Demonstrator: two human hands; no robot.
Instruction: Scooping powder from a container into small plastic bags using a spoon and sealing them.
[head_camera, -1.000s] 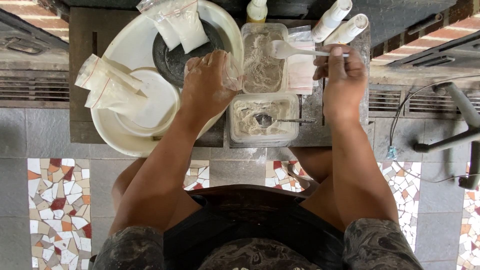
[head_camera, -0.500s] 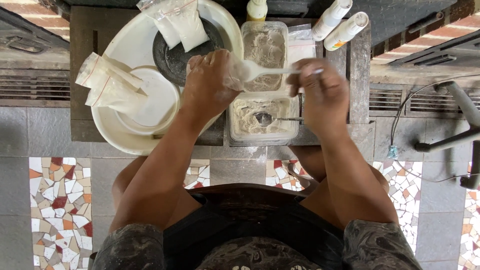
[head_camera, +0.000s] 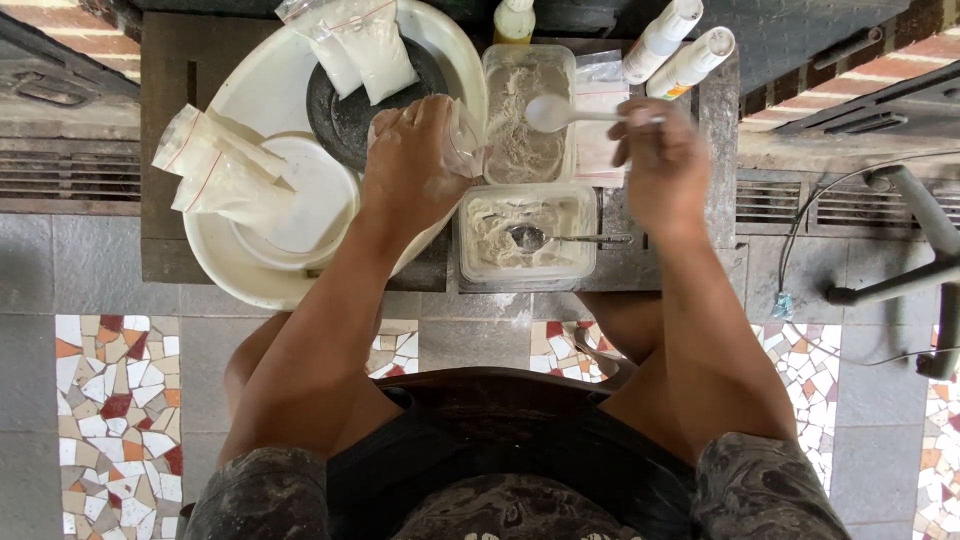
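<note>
Where the dark bench (head_camera: 180, 150) stands over grey floor tiles and mosaic patches, a big white tray (head_camera: 250, 280) takes up its left side, carrying a white plate (head_camera: 310, 190), a dark round dish (head_camera: 345, 115) and several filled, sealed plastic bags (head_camera: 215, 165). Just right of the tray sit two clear rectangular containers of pale powder: the far container (head_camera: 525, 120) and, just beside it on the near side, the near container (head_camera: 528, 235) with a metal spoon (head_camera: 560, 238) lying in it. Two white bottles (head_camera: 685, 45) lie at the bench's far right corner. The left hand (head_camera: 410, 165) is curled closed around a small clear plastic bag (head_camera: 462, 140), holding it at the far container's left edge. The right hand (head_camera: 665, 160) pinches the handle of a white plastic spoon (head_camera: 550, 113), whose bowl hangs over the far container, near the bag's mouth.
</note>
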